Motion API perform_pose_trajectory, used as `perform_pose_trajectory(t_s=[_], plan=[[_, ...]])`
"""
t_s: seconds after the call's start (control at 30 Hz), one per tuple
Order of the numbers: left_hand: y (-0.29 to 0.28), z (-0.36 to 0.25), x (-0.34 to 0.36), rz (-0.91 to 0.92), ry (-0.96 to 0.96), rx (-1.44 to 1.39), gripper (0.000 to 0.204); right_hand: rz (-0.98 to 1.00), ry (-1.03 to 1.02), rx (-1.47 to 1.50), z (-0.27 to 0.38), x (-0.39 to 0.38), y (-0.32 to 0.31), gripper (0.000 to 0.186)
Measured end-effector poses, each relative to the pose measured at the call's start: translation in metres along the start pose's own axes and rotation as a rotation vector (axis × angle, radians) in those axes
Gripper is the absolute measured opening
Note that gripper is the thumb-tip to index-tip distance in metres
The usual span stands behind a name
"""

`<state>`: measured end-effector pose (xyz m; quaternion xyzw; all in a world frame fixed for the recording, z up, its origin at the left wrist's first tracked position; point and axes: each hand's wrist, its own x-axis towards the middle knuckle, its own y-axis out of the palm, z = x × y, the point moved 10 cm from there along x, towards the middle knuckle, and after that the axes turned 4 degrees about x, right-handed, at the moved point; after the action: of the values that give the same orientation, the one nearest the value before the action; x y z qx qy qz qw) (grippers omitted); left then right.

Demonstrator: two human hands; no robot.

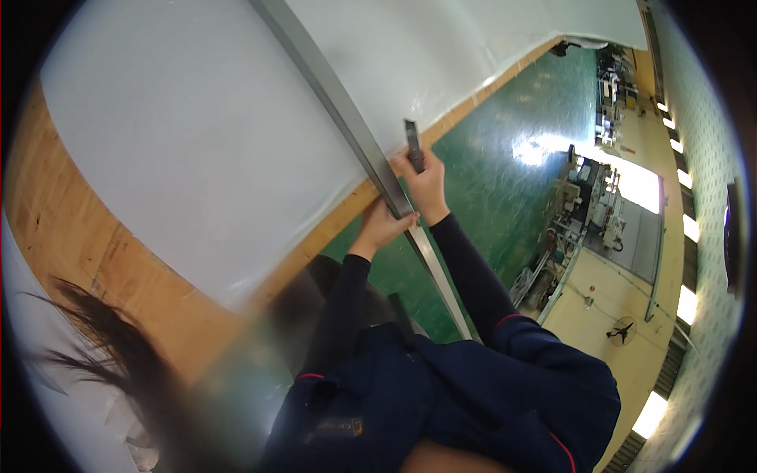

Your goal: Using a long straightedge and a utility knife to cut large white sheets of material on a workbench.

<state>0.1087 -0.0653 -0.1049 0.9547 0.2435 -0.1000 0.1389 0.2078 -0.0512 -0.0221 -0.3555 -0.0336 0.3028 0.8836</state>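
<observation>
A long straight metal bar [339,106] lies across a large white sheet [189,126] and sticks out past the table's near edge toward my body. Just beyond that edge my left hand [382,227] is closed around the bar, thumb over its side. Slightly farther away, on the bar's right, my right hand [427,185] is closed on a short, dark grey, narrow tool [413,145] that points up and away. Its exact kind is not clear. The right fingers are close to the bar; whether they touch it I cannot tell.
The white sheet covers most of a wooden table [118,264], whose bare edge shows at left and along the near side. A glossy green floor [489,173] lies to the right. Machines [587,205], a yellowish wall [599,292] and a round fan [621,331] stand farther right.
</observation>
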Motion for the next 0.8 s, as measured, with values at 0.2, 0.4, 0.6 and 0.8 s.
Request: perform_pose_trajectory(t_s=[0.2, 0.4, 0.6, 0.8], plan=[[-0.010, -0.013, 0.007, -0.029, 0.082, -0.126, 0.042, 0.063, -0.233, -0.234, 0.036, -0.038, 0.019, 0.041], [0.002, -0.012, 0.007, 0.008, 0.105, -0.115, 0.044, 0.053, -0.221, -0.174, 0.020, -0.038, 0.013, 0.049], [0.003, -0.005, 0.003, 0.019, 0.103, -0.173, 0.048, 0.094, -0.182, -0.167, 0.013, -0.041, 0.020, 0.051], [-0.001, -0.010, 0.003, -0.040, 0.112, -0.171, 0.046, 0.094, -0.188, -0.178, 0.013, -0.041, 0.019, 0.050]])
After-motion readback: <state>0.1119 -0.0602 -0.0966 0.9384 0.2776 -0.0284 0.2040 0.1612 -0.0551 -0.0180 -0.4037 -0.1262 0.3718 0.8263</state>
